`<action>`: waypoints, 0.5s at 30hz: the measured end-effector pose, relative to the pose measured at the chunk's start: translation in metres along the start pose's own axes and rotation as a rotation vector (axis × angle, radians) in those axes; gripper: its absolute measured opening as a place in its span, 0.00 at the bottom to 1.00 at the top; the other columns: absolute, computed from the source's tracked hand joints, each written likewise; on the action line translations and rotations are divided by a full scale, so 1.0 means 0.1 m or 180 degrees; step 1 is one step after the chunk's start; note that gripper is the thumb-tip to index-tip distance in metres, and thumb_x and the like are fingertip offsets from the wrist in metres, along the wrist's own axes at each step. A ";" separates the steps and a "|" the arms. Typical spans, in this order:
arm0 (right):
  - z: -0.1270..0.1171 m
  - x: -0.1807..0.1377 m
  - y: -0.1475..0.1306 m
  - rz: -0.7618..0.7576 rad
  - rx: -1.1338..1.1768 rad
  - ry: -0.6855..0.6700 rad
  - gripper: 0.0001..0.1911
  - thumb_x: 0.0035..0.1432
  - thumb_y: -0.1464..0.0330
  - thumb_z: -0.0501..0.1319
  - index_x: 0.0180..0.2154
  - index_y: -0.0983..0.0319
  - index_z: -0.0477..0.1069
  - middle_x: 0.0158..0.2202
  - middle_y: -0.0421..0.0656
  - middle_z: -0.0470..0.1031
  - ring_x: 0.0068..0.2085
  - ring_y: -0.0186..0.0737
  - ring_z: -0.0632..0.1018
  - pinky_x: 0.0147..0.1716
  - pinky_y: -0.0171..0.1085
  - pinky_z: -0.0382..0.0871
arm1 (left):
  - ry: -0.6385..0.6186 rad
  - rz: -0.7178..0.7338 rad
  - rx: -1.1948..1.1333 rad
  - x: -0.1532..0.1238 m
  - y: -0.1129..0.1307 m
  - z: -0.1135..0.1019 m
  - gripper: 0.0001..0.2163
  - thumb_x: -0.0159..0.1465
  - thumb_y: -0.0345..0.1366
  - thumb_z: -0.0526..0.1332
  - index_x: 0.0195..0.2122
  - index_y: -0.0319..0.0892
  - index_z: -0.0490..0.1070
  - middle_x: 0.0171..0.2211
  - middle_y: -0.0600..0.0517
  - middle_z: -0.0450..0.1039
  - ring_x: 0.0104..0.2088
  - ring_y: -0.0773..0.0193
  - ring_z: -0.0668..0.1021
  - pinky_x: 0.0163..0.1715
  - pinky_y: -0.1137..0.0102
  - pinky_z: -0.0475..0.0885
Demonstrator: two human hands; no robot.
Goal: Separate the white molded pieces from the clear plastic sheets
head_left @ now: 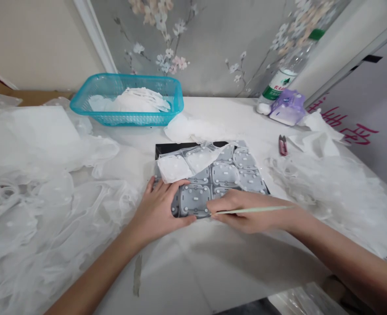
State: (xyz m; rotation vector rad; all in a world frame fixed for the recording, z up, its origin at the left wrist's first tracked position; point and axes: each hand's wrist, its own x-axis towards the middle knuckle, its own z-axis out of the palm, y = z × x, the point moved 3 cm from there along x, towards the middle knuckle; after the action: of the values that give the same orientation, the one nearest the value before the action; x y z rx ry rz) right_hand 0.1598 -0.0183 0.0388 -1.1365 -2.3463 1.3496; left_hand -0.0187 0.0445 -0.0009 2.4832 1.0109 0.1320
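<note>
A translucent grey silicone sheet of moulded square pads (224, 175) lies on a black board (162, 148) in the middle of the white table. My left hand (160, 208) rests flat on the sheet's near left corner, fingers stretched out. A peeled white pad piece (173, 168) lies just above those fingers. My right hand (246, 210) is closed around a thin pale green stick (255, 210), whose tip touches the sheet's near edge.
A turquoise basket (82, 103) holding white pad pieces stands at the back left. Heaps of thin white scrap film (32, 183) cover the left and right sides. Small red snips (282, 145), a purple tissue pack (287, 107) and a plastic bottle (279, 83) sit at the back right.
</note>
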 end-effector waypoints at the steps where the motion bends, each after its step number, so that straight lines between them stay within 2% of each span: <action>1: -0.01 0.00 0.00 0.0006 0.0012 -0.0044 0.11 0.62 0.72 0.48 0.26 0.61 0.53 0.21 0.34 0.51 0.21 0.27 0.56 0.22 0.30 0.47 | 0.0000 -0.0007 0.0002 0.00 0.00 0.00 0.31 0.51 0.53 0.61 0.54 0.48 0.59 0.52 0.47 0.67 0.55 0.49 0.66 0.58 0.47 0.44; 3: 0.02 0.04 0.03 -0.0047 0.0063 -0.0078 0.11 0.62 0.71 0.48 0.26 0.61 0.54 0.21 0.34 0.52 0.22 0.27 0.56 0.23 0.30 0.48 | -0.0013 -0.0029 0.0008 0.00 0.01 0.00 0.31 0.51 0.53 0.61 0.54 0.48 0.59 0.52 0.47 0.67 0.55 0.49 0.66 0.58 0.47 0.44; 8: 0.11 0.13 0.10 -0.0171 0.0190 0.0216 0.11 0.64 0.68 0.48 0.28 0.62 0.58 0.23 0.35 0.55 0.23 0.27 0.58 0.24 0.30 0.51 | -0.0013 -0.0033 -0.0018 0.01 0.03 -0.02 0.30 0.51 0.52 0.61 0.53 0.48 0.60 0.51 0.47 0.68 0.54 0.49 0.67 0.58 0.47 0.44; 12: 0.03 0.00 0.08 0.0012 0.0144 0.0087 0.12 0.63 0.69 0.50 0.26 0.62 0.59 0.21 0.35 0.57 0.22 0.27 0.60 0.22 0.29 0.52 | -0.0090 -0.0081 -0.0028 0.02 0.01 -0.01 0.30 0.51 0.52 0.62 0.53 0.48 0.59 0.50 0.47 0.68 0.54 0.50 0.66 0.59 0.47 0.43; 13: -0.02 -0.05 0.10 0.0090 0.0189 0.0266 0.11 0.62 0.68 0.51 0.27 0.62 0.61 0.21 0.35 0.60 0.22 0.27 0.62 0.23 0.29 0.54 | -0.0081 -0.0069 -0.0032 0.02 0.00 0.00 0.30 0.51 0.52 0.62 0.54 0.48 0.59 0.51 0.48 0.67 0.54 0.50 0.66 0.59 0.47 0.43; 15: -0.13 -0.17 0.18 0.0305 0.0387 0.0977 0.09 0.63 0.66 0.50 0.34 0.62 0.65 0.24 0.38 0.69 0.24 0.30 0.68 0.25 0.30 0.60 | 0.0012 -0.0012 -0.0011 0.01 0.01 0.00 0.30 0.51 0.52 0.62 0.53 0.48 0.59 0.51 0.47 0.66 0.54 0.49 0.65 0.58 0.47 0.44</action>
State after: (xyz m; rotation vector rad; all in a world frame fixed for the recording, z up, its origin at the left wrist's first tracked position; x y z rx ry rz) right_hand 0.1869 -0.0169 0.0348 -1.3272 -1.9912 1.2272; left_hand -0.0177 0.0449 -0.0004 2.4785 1.0161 0.1373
